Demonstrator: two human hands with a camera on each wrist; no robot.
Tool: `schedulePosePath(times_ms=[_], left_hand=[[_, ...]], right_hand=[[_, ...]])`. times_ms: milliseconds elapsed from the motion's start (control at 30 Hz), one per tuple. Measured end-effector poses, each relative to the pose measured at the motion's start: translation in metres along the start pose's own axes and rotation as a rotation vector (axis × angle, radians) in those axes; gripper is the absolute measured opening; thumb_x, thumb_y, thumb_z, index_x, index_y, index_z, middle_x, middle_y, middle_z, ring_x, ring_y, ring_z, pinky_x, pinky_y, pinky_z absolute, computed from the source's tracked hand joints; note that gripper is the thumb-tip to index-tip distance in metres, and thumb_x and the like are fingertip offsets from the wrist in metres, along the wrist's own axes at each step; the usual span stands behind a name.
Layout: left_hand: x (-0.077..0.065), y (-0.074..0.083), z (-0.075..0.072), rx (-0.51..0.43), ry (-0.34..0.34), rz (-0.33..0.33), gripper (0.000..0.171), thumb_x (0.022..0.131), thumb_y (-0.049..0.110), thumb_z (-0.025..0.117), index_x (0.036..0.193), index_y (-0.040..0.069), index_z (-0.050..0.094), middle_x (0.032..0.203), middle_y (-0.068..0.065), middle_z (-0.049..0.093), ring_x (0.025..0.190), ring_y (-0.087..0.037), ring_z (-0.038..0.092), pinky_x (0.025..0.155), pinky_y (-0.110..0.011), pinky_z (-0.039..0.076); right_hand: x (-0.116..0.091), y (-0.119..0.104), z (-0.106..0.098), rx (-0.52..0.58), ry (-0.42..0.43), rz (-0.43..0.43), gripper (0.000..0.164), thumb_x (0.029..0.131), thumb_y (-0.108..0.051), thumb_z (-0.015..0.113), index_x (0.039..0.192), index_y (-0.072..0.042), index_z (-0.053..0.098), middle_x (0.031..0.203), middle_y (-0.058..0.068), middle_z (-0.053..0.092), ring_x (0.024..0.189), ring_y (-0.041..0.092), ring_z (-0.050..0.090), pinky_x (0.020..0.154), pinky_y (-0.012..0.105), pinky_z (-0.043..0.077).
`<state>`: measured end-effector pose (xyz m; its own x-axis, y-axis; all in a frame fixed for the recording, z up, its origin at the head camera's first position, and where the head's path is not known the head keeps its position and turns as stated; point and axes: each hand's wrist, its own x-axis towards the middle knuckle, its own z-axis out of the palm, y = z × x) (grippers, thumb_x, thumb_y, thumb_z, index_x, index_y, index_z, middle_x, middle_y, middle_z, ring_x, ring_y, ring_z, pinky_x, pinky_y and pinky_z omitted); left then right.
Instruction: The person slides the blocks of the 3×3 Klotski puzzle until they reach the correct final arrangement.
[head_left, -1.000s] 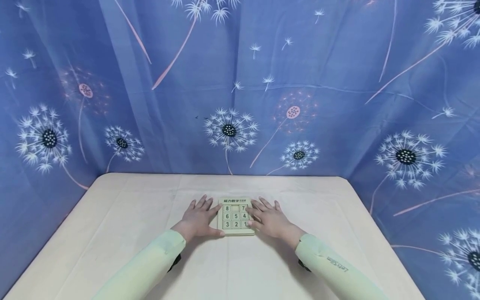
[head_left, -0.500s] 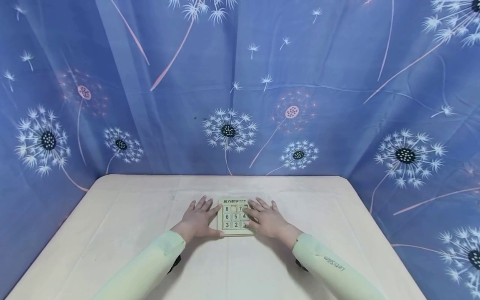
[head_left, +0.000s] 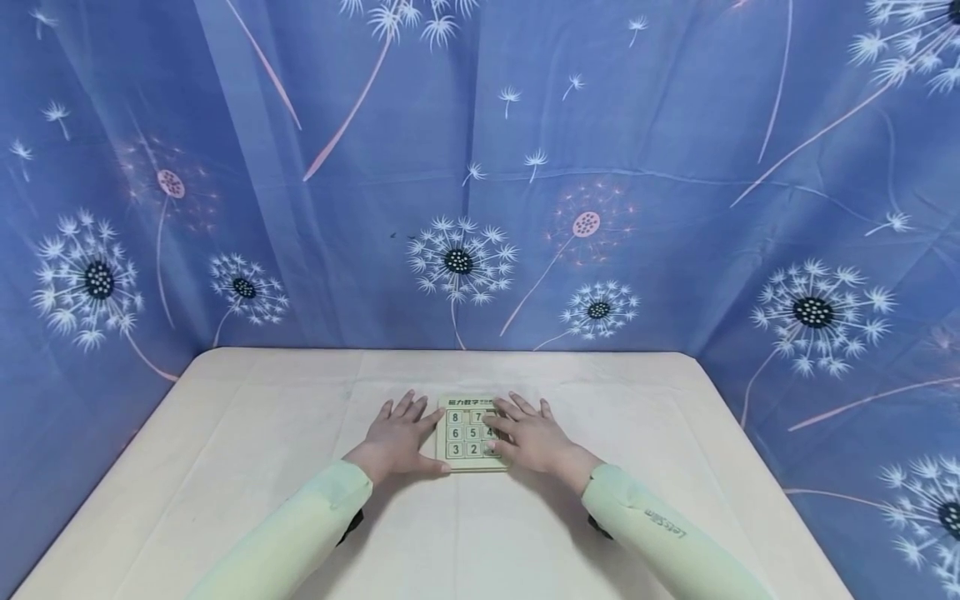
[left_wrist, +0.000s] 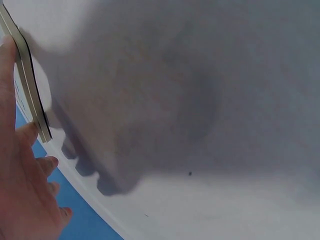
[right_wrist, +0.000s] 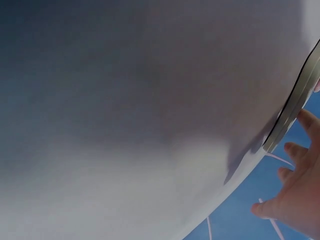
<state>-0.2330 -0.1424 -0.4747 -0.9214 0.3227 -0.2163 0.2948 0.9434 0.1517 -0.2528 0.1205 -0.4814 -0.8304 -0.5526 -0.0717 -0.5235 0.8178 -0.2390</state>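
A pale green sliding number puzzle [head_left: 474, 467] lies flat at mid-table in the head view. Its tile 7 [head_left: 477, 417] sits partway across the top row, right of tile 8 [head_left: 454, 417]. My left hand [head_left: 393, 443] steadies the puzzle's left side with extended thumb and index finger, the other fingers spread. From the right, my right hand [head_left: 536, 442] reaches over the board, its index fingertip at tile 7 and its thumb over tile 1, partly hiding it. Both wrist views show the puzzle only edge-on, with the left hand [left_wrist: 25, 195] and right hand [right_wrist: 302, 197] beside it.
The puzzle rests on a table [head_left: 300, 392] under a cream cover with rounded far corners. Blue curtains [head_left: 360, 250] printed with dandelions hang behind it and along both sides.
Tile 7 has slid left from the top right corner into the gap beside tile 8. My right hand has shifted slightly left with it; the left hand stays in place.
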Motion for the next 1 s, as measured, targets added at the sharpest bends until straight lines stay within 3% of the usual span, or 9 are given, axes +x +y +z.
schedulePosePath(times_ms=[1000], left_hand=[[0.0006,-0.0009,0.0014,-0.008,-0.001,0.004,0.1,0.081,0.076,0.068,0.161,0.025,0.036,0.17,-0.014,0.027,0.162,-0.037,0.014,0.131,-0.06,0.015]], right_hand=[[0.006,-0.0073,-0.0003,0.004,-0.005,-0.012,0.055,0.103,-0.055,0.05,0.15,-0.027,0.053,0.168,0.007,0.035,0.159,0.039,0.024,0.121,0.078,0.017]])
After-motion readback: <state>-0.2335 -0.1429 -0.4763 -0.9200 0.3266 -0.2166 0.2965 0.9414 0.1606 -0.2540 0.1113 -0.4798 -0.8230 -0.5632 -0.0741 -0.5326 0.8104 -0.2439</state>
